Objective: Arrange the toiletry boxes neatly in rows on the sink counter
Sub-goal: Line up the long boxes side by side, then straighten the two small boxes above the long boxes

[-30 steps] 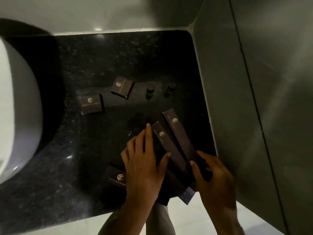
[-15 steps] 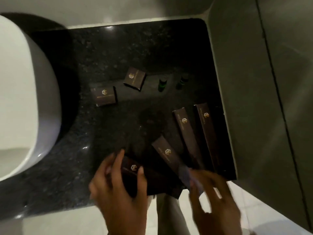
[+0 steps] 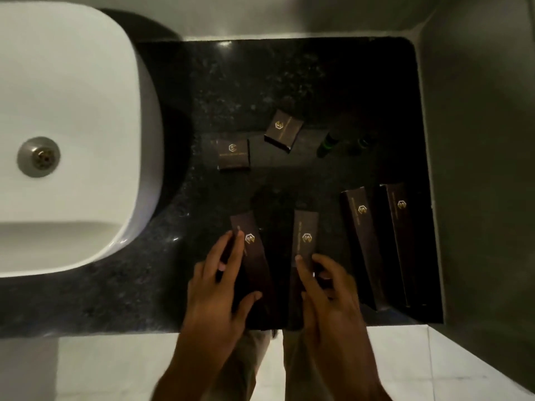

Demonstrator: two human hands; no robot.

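On the black granite counter (image 3: 289, 82) lie several dark brown boxes with gold logos. My left hand (image 3: 215, 287) grips a long box (image 3: 254, 256) near the front edge. My right hand (image 3: 327, 290) grips a second long box (image 3: 304, 244) just to its right. Two more long boxes (image 3: 362, 241) (image 3: 402, 235) lie side by side against the right wall, roughly parallel. Farther back sit two small square boxes, one straight (image 3: 233, 154) and one turned askew (image 3: 283, 130).
A white basin (image 3: 72, 140) with a metal drain fills the left. Two small dark bottles with green bands (image 3: 325, 144) (image 3: 360, 144) stand behind the long boxes. Grey walls (image 3: 477, 140) close the counter at the back and right. The pale floor shows below the front edge.
The view has swung left, bringing the basin in. Both hands have turned their long boxes from slanted to nearly parallel with the two boxes at the wall.
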